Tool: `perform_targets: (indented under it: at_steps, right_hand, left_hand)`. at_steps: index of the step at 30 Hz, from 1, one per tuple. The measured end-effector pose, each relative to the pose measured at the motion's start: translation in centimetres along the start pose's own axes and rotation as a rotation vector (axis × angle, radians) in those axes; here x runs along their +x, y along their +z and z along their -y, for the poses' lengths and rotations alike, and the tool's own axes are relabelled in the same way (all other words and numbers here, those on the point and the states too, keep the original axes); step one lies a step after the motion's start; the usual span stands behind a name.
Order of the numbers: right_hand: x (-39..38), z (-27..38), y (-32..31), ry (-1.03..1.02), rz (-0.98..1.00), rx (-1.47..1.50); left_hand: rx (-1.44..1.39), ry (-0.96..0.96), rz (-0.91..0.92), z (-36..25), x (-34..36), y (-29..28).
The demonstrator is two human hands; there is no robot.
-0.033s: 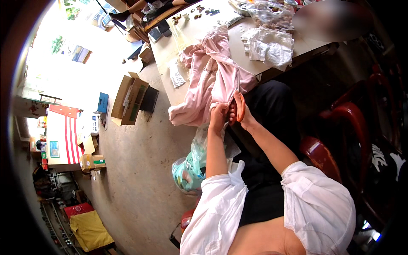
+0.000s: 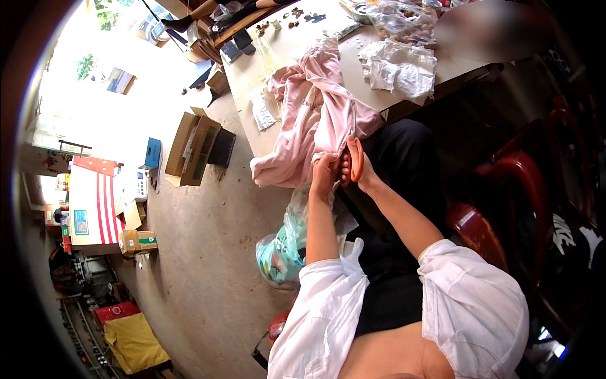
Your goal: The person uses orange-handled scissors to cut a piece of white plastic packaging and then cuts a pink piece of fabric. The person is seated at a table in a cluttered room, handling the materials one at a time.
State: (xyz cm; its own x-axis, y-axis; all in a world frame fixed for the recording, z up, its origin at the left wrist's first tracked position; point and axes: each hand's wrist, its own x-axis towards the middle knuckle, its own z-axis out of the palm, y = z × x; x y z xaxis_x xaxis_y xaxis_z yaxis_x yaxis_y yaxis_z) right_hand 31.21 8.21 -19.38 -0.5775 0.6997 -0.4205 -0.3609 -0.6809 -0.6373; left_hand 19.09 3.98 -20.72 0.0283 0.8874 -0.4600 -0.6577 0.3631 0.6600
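Observation:
My left hand is closed on a pink garment, which lies rumpled over the near edge of a table and hangs off it. My right hand, just beside the left, grips orange-handled scissors, their blades pointing up against the pink fabric. Whether the blades have fabric between them is hard to tell. Below my hands is a teal bag with clear plastic; crumpled white cloth or paper lies right of the garment.
Dark red chairs stand at my right by my dark-clad leg. An open cardboard box and stacked cartons are on the left. Plastic bags and small items crowd the table's far part. Another person's socked foot shows at the top.

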Motion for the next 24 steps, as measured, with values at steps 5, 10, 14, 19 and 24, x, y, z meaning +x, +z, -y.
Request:
perform_targets:
  at_steps: [5,10,14,19,24]
  right_hand:
    - [-0.4,0.0,0.4,-0.066,-0.119,-0.079]
    - [-0.7,-0.3,0.0,-0.109,-0.145,-0.214]
    - [-1.9,0.3,0.2,-0.121,-0.15,-0.303]
    - [-2.1,-1.0,-0.1,-0.205,-0.123,-0.457]
    - [-2.3,-1.2,-0.2,-0.105,-0.104,-0.387]
  left_hand:
    - [-0.107,0.019,0.096,0.9,-0.1,-0.1]
    - [-0.087,0.051,0.13,1.1,0.5,0.6]
    - [0.07,0.081,-0.081,-0.8,1.3,3.3]
    - [-0.165,0.205,-0.182,-3.3,4.4,5.5]
    - [-0.188,0.021,-0.44,-3.5,5.8,5.5]
